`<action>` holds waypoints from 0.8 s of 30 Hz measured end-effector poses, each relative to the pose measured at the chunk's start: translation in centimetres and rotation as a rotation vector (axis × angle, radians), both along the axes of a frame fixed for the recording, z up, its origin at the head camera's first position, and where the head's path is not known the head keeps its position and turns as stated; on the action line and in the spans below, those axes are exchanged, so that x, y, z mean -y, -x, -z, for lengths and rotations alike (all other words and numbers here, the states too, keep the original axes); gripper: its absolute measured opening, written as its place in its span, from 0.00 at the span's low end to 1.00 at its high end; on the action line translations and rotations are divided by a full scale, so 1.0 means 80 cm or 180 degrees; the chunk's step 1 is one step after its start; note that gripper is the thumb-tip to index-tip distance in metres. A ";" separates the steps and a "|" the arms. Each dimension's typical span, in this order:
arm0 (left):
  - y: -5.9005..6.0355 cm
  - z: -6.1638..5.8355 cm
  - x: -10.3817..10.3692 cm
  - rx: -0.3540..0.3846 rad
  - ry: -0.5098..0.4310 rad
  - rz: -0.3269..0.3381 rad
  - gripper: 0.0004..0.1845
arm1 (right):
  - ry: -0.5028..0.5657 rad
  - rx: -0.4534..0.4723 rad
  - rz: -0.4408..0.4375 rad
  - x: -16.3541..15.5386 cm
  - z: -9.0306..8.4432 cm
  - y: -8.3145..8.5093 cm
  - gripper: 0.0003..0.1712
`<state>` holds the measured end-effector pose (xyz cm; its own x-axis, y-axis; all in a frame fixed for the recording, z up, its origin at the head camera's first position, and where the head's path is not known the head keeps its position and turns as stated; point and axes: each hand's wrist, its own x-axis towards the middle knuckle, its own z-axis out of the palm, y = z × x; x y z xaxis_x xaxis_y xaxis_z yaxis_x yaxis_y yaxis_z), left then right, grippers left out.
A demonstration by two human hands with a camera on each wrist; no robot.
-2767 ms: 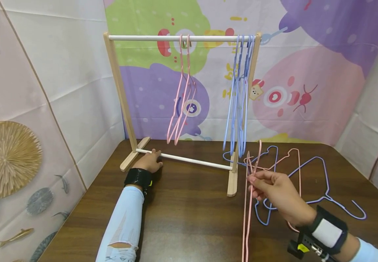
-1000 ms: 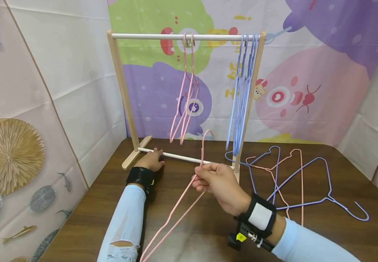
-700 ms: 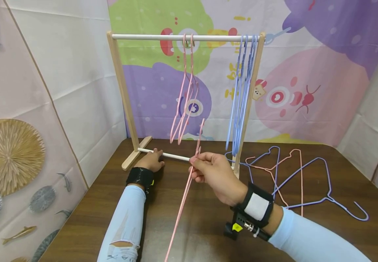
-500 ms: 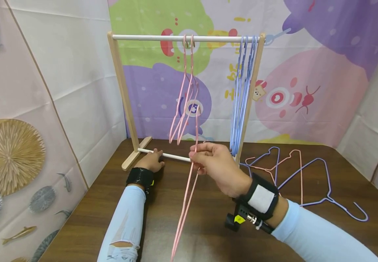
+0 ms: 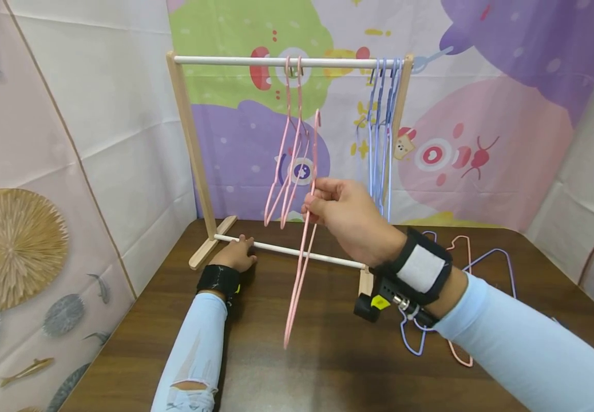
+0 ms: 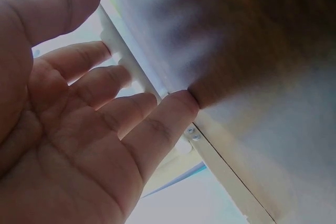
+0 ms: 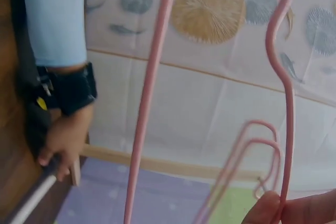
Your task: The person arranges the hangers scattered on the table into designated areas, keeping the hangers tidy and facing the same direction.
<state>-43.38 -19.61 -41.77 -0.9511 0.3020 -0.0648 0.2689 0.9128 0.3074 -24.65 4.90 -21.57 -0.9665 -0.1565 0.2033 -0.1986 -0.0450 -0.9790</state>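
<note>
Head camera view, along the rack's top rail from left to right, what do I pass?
Left wooden post → two hung pink hangers → pink hanger's hook raised by the right hand → hung blue hangers → right wooden post.

No legible text, labels, brands, numbers or signs in any view. The cartoon-printed backdrop cloth (image 5: 431, 86) behind the wooden hanger rack (image 5: 189, 149) carries only pictures: coloured blobs, eyes, small marks, no letters. The white patch on the black wrist strap (image 5: 420, 268) is blank. The small yellow tag just beside that strap is too small to read.
</note>
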 end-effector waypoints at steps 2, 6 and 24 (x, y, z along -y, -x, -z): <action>-0.001 -0.001 0.001 0.0000 -0.0004 0.0004 0.35 | 0.0078 -0.0030 0.0033 0.000 -0.012 0.006 0.26; -0.003 -0.002 0.001 -0.0015 -0.0012 0.0010 0.35 | 0.0304 -0.0061 0.0089 -0.002 -0.037 0.018 0.25; -0.003 -0.003 -0.002 0.0056 0.0038 -0.0008 0.35 | 0.0143 0.0029 0.0135 -0.007 -0.111 0.068 0.25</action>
<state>-43.14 -19.43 -41.53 -0.9506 0.2987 -0.0850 0.2612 0.9171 0.3011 -30.13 5.46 -12.67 -0.9739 -0.1063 0.2005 -0.1925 -0.0807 -0.9780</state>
